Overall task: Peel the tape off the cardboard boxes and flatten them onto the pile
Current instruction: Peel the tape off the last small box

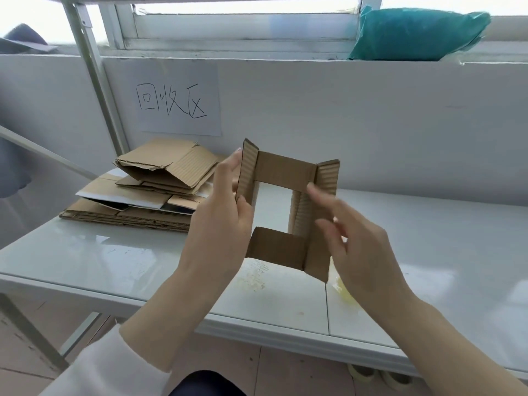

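Observation:
I hold a small brown cardboard box (285, 172) in the air above the table, with both ends open so that I see through it. Its flaps stick out at the top corners and at the bottom. My left hand (223, 218) grips its left wall, thumb inside and fingers along the outside. My right hand (357, 252) holds the right wall, fingers spread against the cardboard. A pile of flattened cardboard boxes (148, 190) lies on the table to the left, behind my left hand. No tape shows on the held box.
The white glossy table (114, 258) runs along a wall with a paper sign (178, 101). A yellowish crumpled piece (343, 290) lies on the table under my right hand. A teal bag (414, 32) rests on the window ledge. A metal shelf post (97, 81) stands at the left.

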Motion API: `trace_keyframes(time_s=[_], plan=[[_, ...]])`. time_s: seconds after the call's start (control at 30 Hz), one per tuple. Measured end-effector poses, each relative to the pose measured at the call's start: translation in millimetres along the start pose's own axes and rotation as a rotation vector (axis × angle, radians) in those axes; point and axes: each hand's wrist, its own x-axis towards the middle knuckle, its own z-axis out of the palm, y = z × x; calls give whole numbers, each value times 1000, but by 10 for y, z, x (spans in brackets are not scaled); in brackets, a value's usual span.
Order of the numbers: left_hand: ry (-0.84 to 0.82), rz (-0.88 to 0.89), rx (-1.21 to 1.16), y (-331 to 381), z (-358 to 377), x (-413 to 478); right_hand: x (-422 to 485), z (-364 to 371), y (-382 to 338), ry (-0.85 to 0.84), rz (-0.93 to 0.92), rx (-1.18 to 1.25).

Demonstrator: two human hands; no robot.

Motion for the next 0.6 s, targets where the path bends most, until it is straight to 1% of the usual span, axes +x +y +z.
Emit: trace_keyframes(time_s=[0.03, 0.1, 0.13, 0.17, 0.27, 0.37, 0.47, 0.53, 0.6], plan=[[-3, 17, 19, 11, -20, 9, -21, 24, 0, -55, -33, -44], [-21, 42, 30, 13, -61, 41, -60, 65, -9, -220, -6, -139], [-35, 45, 29, 12, -77, 61, -77, 81, -4, -269, 10, -183], [-54, 45, 39, 0, -86, 80, -81, 88, -11, -276, 16, -200], [-115, 22, 166, -32, -96, 132, -22, 89, -31, -194, -17, -161], [-148, 17, 454, -86, -146, 232, 22, 115, -49, -147, -111, -172], [-219, 23, 645, -151, -208, 366, 11, 148, -68, -113, -209, -190], [-257, 1, 719, -193, -226, 409, -1, 171, -63, -107, -263, -204], [-275, -29, 692, -234, -252, 404, -19, 188, -31, -105, -303, -223]])
